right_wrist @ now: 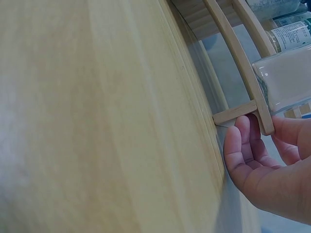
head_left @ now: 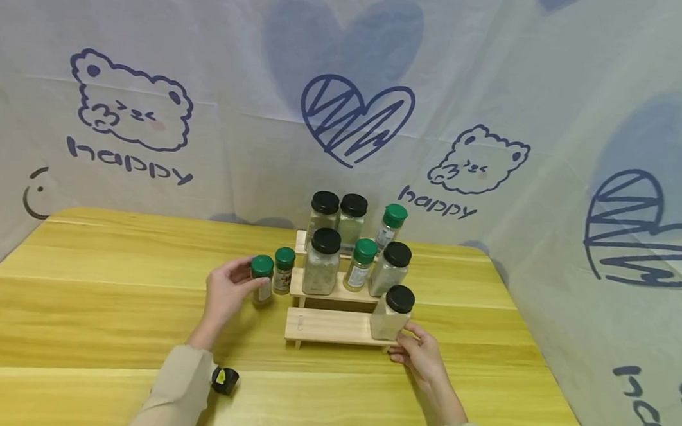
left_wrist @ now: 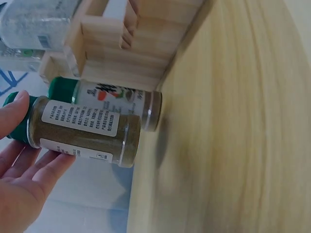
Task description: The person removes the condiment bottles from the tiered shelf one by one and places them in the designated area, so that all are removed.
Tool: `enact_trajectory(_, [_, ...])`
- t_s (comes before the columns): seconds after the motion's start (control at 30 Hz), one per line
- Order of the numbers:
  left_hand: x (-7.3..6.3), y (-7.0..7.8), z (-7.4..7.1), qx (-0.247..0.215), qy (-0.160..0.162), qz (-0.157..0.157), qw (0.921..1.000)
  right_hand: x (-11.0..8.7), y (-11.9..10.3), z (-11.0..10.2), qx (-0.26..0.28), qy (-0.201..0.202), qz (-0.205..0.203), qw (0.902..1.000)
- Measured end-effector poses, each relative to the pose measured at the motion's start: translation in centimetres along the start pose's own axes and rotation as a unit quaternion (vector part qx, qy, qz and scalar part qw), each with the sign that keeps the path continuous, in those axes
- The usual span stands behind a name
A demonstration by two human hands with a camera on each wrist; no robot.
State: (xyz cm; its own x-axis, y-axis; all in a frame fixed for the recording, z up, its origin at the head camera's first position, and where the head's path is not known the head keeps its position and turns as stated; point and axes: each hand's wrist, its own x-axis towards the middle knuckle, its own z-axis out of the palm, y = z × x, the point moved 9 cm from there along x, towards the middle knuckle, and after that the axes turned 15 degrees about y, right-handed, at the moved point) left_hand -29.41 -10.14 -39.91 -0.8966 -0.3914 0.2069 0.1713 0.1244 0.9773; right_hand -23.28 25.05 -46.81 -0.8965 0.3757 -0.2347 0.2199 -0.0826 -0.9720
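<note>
My left hand (head_left: 225, 292) grips a small spice jar (left_wrist: 82, 127) by its green cap, thumb on one side and fingers on the other. Brown powder fills this jar, which hangs slightly tilted just above the table. Close beside it stands another green-capped spice jar (head_left: 283, 272). At the front right corner of a three-step wooden spice rack (head_left: 329, 327), my right hand (head_left: 423, 355) holds the end of the lowest shelf, fingers curled beneath and thumb above. A black-capped square jar (head_left: 390, 313) of pale powder stands on that shelf, right by the thumb.
On the middle step are a large black-capped jar (head_left: 321, 266), a green-capped jar (head_left: 358, 268) and another black-capped jar (head_left: 390, 270). Several more jars occupy the top step. A patterned cloth (head_left: 238, 72) hangs behind the wooden table (head_left: 110, 304).
</note>
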Motion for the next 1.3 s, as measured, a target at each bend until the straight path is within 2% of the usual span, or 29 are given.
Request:
enact_trajectory(0.17, [0.7,-0.5,0.6,0.022,-0.012,0.001,0.9997,0.0,0.0,0.1,-0.005,-0.007,0.006,0.9999])
enact_trajectory(0.33, [1.4,-0.7,0.9,0.021,-0.009,0.003,0.9997,0.1,0.2,0.2,-0.004,-0.014,0.008,0.9999])
enact_trajectory(0.7, [2.6,-1.4,1.4,0.031,-0.02,-0.015,0.9992,0.2,0.3,-0.2,-0.008,-0.002,0.001,1.0])
enact_trajectory(0.9, [2.8,-1.8,1.7,0.027,-0.029,-0.024,0.9989,0.1,0.2,-0.1,-0.015,-0.006,0.005,0.9999])
enact_trajectory(1.3, [2.8,-2.1,2.0,0.016,-0.028,-0.032,0.999,0.1,0.3,-0.1,-0.011,-0.005,0.003,0.9999])
